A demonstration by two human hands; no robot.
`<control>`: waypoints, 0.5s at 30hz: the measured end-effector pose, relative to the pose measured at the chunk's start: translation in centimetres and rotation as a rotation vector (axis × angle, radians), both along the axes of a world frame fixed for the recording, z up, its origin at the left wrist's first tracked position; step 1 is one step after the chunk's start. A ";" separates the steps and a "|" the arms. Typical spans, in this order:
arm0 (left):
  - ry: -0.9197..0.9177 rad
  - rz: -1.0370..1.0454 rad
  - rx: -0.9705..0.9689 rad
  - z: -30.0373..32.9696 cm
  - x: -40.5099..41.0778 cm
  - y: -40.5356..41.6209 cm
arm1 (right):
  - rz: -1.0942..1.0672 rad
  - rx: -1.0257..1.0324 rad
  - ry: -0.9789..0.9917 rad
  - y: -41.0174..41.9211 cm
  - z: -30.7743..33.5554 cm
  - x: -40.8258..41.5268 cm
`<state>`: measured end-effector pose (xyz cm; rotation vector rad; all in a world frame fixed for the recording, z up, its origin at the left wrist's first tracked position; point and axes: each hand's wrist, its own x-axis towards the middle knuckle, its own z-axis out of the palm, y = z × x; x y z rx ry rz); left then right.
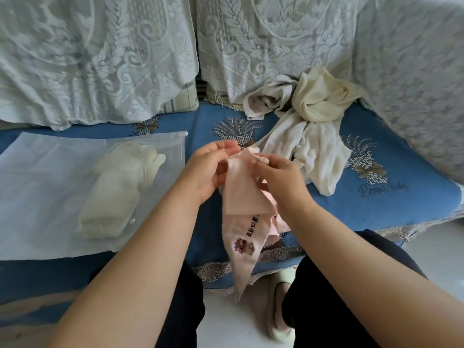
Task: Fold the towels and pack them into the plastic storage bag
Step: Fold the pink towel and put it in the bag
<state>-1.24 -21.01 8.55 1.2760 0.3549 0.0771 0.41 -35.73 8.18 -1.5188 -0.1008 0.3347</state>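
Both hands pinch the top edge of a thin pink towel (244,197): the left hand (206,169) grips its upper left corner, the right hand (281,177) the fold just beside it. The soft cloth hangs down in a long tapering point past the lace-trimmed front edge of the blue sofa cushion (376,204), with a small cartoon print and dark lettering on it. To the left a flat, clear plastic bag (50,192) lies on the cushion, a folded cream towel (118,192) already inside. Behind the hands sits a crumpled heap of cream and white towels (311,131). White lace covers (100,59) drape the backrest.
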 end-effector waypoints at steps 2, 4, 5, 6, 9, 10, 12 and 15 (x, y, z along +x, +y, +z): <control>-0.107 -0.138 -0.079 0.5 -0.4 0.1 | -0.044 0.093 0.110 -0.6 0.3 0.9; -0.220 -0.264 0.114 0.2 -0.7 -0.3 | -0.028 0.137 0.180 -1.1 0.3 1.4; -0.270 -0.288 0.298 0.0 -0.7 -0.5 | -0.007 0.158 0.176 -1.2 0.3 1.4; -0.311 -0.294 0.478 -0.4 -0.6 -0.7 | 0.017 0.171 0.156 -1.1 0.3 1.1; -0.357 -0.187 0.811 -1.1 -0.5 -1.6 | -0.007 0.031 -0.012 -0.6 0.3 0.4; -0.368 -0.086 0.881 -1.4 -0.6 -1.9 | -0.051 -0.070 -0.108 -0.4 0.3 0.4; -0.303 0.123 0.958 -1.8 -0.7 -2.7 | -0.146 -0.179 -0.251 -0.2 0.1 0.7; -0.230 0.175 0.849 -1.6 -1.2 -4.2 | -0.203 -0.169 -0.285 0.1 0.5 0.9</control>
